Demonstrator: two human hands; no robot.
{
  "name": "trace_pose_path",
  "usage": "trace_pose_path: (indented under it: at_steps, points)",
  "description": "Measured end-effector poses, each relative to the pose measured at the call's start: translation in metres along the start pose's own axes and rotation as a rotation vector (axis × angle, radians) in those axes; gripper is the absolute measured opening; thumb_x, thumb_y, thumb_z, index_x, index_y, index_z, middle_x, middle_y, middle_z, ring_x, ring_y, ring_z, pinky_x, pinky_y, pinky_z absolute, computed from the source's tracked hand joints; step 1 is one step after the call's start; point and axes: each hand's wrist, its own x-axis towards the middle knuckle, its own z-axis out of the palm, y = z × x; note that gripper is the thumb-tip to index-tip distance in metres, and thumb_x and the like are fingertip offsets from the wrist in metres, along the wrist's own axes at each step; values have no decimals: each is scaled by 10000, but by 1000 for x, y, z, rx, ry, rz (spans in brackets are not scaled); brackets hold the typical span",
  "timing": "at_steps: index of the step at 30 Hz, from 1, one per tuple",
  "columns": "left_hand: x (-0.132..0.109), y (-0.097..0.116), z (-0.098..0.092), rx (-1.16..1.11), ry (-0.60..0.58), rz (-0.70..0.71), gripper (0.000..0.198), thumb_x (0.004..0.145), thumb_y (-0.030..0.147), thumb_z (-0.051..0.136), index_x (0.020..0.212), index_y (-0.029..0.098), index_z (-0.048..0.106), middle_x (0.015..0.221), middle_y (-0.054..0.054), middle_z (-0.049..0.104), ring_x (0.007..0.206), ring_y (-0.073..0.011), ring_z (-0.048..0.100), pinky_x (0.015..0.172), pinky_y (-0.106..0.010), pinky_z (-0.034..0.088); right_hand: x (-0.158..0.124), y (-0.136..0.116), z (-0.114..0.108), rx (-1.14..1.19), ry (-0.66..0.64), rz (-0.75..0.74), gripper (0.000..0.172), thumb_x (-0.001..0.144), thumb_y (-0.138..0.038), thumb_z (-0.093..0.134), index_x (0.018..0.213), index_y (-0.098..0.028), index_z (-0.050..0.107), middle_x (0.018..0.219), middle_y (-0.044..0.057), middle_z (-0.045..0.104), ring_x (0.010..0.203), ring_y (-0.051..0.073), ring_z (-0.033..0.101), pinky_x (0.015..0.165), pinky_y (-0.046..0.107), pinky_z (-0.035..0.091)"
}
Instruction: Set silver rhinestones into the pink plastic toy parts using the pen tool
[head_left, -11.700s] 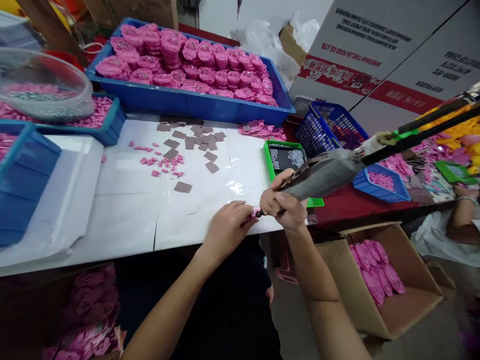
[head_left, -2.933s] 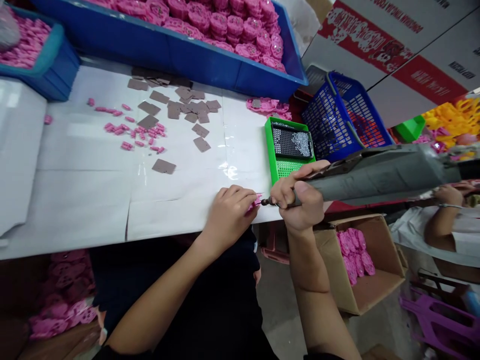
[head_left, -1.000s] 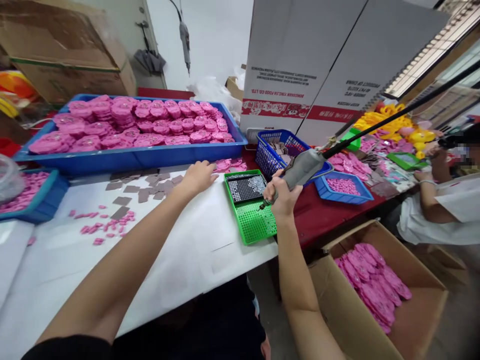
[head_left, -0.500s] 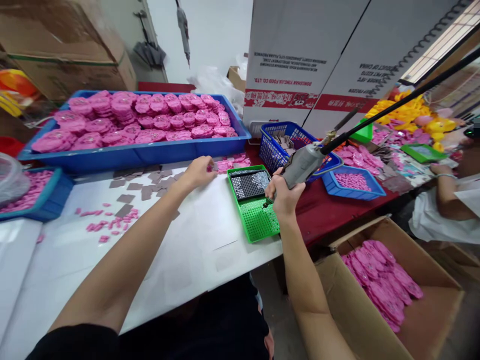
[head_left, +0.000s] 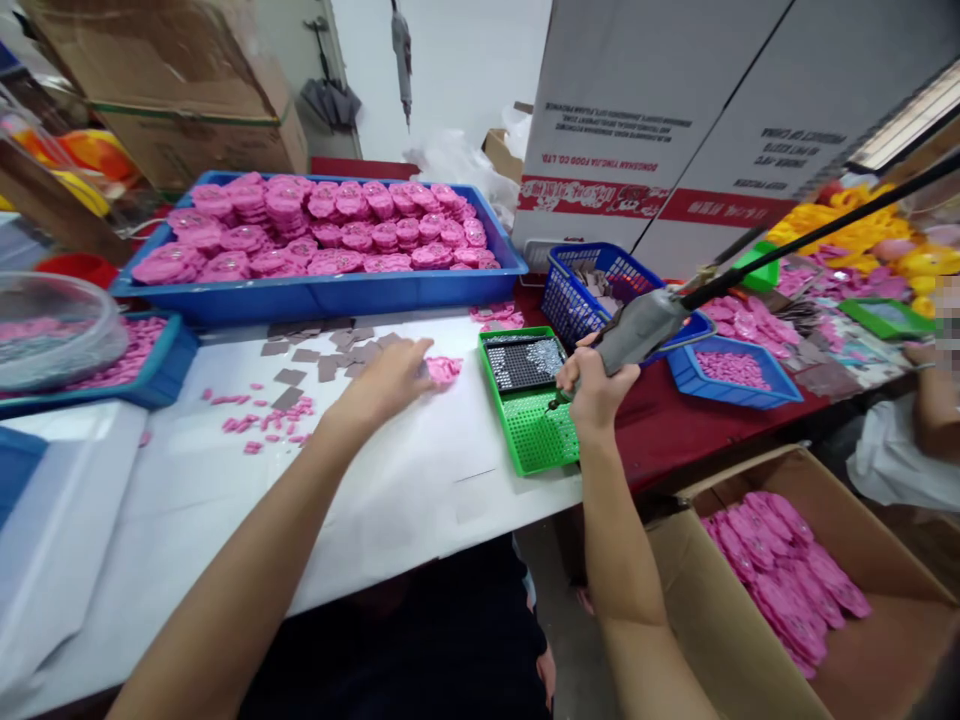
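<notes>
My left hand (head_left: 391, 380) is closed, its fingertips on the edge of a pink plastic part (head_left: 445, 371) just over the white tabletop (head_left: 405, 470). In my right hand (head_left: 600, 388) is a grey electric screwdriver (head_left: 643, 326), tilted with its bit (head_left: 553, 406) pointing down-left. That bit is over a green tray (head_left: 525, 462) with a grid of holes. At the tray's far end a black perforated plate (head_left: 517, 368) is covered with small shiny screws. More pink parts (head_left: 498, 316) lie just beyond the tray.
Grey square pieces (head_left: 328, 368) and small pink bits (head_left: 241, 424) are scattered at left. Behind stands a blue tray (head_left: 330, 292) of stacked pink parts. Right of the green tray are a blue basket (head_left: 559, 298), a blue bin (head_left: 750, 396) and a cardboard box (head_left: 675, 560) lower down.
My left hand has drawn back toward me from the pink parts behind the tray, bringing one pink part with it. The screwdriver stays over the green tray; the view has turned slightly left.
</notes>
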Motion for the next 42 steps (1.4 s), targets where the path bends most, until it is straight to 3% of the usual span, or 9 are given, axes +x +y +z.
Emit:
trace_pose_path:
  at_steps: [5,8,11,14,17,19,22,29,42]
  points:
    - [-126,41,9,-43,-61,88,359,969,319,612,1316,226,608,1142,-106,678,1010,-282,653,881,-419,538,-1,6,6,-29,1,-55,75,728,-219,649,752,-221,578,420,-116,438,319,67,379,361,222,352]
    - [-159,58,24,-71,-48,114,318,976,307,615,1284,228,638,1233,-124,652,1111,-304,624,943,-463,538,2,8,10,-40,-42,-67,97,725,-238,659,751,-229,566,419,-121,438,314,69,370,350,216,333]
    - [-158,66,39,-145,41,122,362,970,338,656,1305,202,638,1325,-142,626,1216,-328,582,995,-495,524,3,-4,10,-24,-17,-53,145,724,-288,673,761,-242,540,402,-133,407,307,77,361,357,219,346]
    - [-145,74,53,-280,127,155,222,1002,322,629,1181,208,695,1228,-105,676,1133,-272,622,965,-452,534,-9,-31,12,45,61,-37,176,721,-315,673,781,-252,520,407,-137,377,310,82,336,351,227,326]
    - [-141,81,65,-339,210,168,134,1007,298,630,1057,224,731,1131,-76,699,1034,-239,643,917,-431,532,-33,-57,18,81,-1,-78,195,766,-361,679,800,-267,511,431,-132,335,310,85,311,342,238,280]
    - [-143,84,71,-325,248,170,144,1004,292,639,1093,229,733,1138,-79,697,1035,-243,636,904,-430,525,-45,-63,22,58,-59,-128,191,794,-375,685,823,-276,524,437,-128,338,307,92,317,345,246,279]
    - [-148,87,73,-281,258,182,190,1017,289,616,1163,227,720,1156,-88,690,1042,-249,622,887,-426,516,-40,-51,25,12,-30,-133,202,774,-367,705,810,-274,529,419,-128,365,307,97,338,347,245,297]
    - [-149,89,70,-243,248,202,187,1014,272,621,1163,195,704,1150,-91,699,1044,-258,616,882,-433,506,6,-8,10,-28,91,-9,196,736,-346,672,761,-242,508,418,-132,398,298,74,326,336,213,299]
    - [-145,100,70,-317,277,242,101,985,134,610,1063,152,672,1067,-67,738,984,-242,641,863,-423,518,2,3,6,-75,75,-8,283,754,-384,692,727,-254,442,427,-134,391,315,71,347,356,212,368]
